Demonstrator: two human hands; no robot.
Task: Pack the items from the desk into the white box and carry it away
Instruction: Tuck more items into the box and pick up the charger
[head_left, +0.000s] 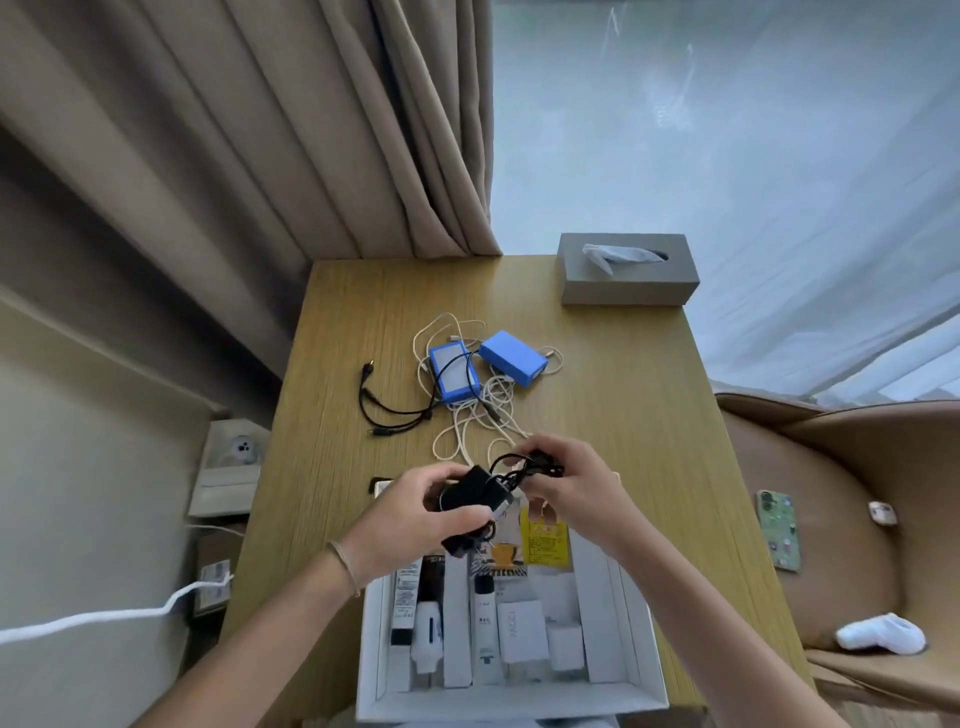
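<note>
In the head view, the wooden bench (597, 364) filled the middle of the frame, and the white box (511, 699) stood open at its lower edge, near the bottom centre. Both hands were above the far end of the box. The left hand (415, 512) gripped a black adapter (467, 493) with the fingers curled round it. The right hand (571, 478) pinched a bundle of black cable (535, 465) that ran from the adapter; the two hands were close together.

Inside the box lay several white bottles and tubes (485, 623), small white cartons (522, 629) and a yellow packet (545, 540), side by side.

Higher on the bench, in the centre of the frame, two blue packs (488, 364) lay in a tangle of white cables (467, 421). Left of them a black split cable (389, 400) lay loose. A grey tissue box (628, 270) stood at the far right corner of the bench.

At the right of the frame a brown chair (831, 519) carried a phone (777, 530) and a white sock (880, 634). Beige curtains (234, 130) hung in the upper left.
</note>
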